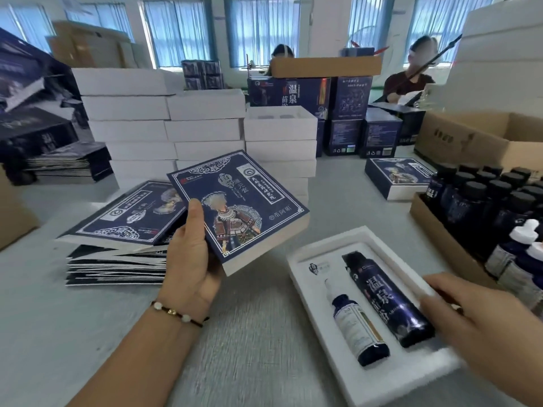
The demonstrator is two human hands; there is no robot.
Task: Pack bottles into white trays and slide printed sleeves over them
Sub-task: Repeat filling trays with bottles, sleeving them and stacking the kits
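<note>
A white foam tray (305, 292) lies on the grey table in front of me, to the right. In it lie two dark blue bottles: a large bottle (385, 301) with white characters and a small spray bottle (357, 327) with a white cap. My right hand (484, 327) hovers over the tray's right edge, fingers stretched towards the large bottle; contact is blurred. My left hand (191, 259) grips a blue printed sleeve (241, 207) by its near corner, lifted above the table, left of the tray.
Flat blue sleeves (117, 230) are stacked at left. Several stacks of white trays (202, 124) stand behind. A cardboard box (435, 227) of dark bottles sits at right, a finished sleeved box (396, 177) beyond it. Blue cartons and two people are across the table.
</note>
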